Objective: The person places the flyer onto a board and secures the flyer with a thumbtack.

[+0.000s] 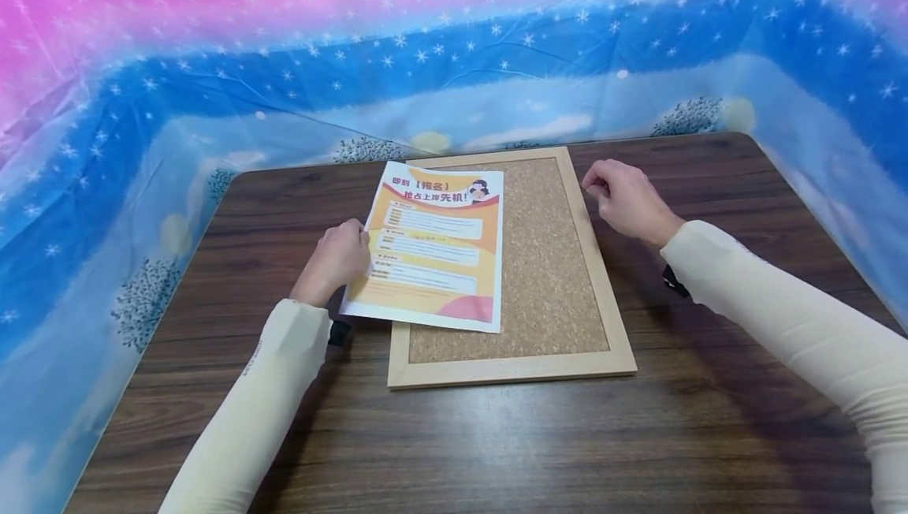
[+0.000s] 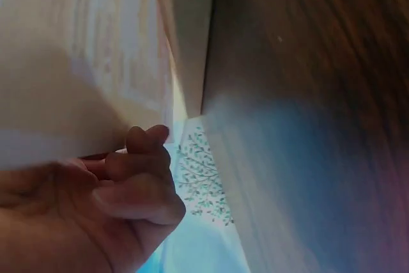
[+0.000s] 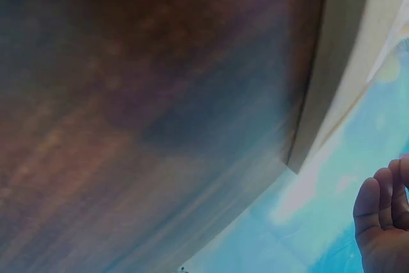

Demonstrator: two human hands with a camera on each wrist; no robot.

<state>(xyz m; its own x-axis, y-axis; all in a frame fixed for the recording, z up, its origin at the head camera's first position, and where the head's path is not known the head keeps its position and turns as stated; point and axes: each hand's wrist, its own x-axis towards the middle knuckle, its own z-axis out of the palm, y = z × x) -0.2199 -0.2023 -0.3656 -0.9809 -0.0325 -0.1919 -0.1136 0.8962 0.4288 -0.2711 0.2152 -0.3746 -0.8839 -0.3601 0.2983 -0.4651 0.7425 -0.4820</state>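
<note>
Left edge of the printed flyer (image 1: 433, 250) is pinched by the left hand (image 1: 332, 262), fingers curled at the paper's margin, about midway between its far-left and near-left corners. From that grip the sheet is extended to the right, long axis run near-to-far, roughly along the long axis of the corkboard (image 1: 549, 277) but slightly skewed. Key relation: the left side of the flyer is overhung past the board's left frame rail, while a broad strip of bare cork is left exposed on the right, so the offset from grip to uncovered cork is rightward. Near-left corner of the sheet appears to be held up off the surface; contact elsewhere cannot be told. Left hand is the nearer one, being on the paper; the right hand (image 1: 631, 199) is held apart from it, just beyond the board's right rail toward the far-right corner, fingers bent; whether anything small is pinched there cannot be told. The board is laid flat on the dark worktop (image 1: 454, 451), its far edge close to the worktop's far edge, its near edge well apart from the near one. Snowflake-print cloth (image 1: 496, 96) is hung behind.
</note>
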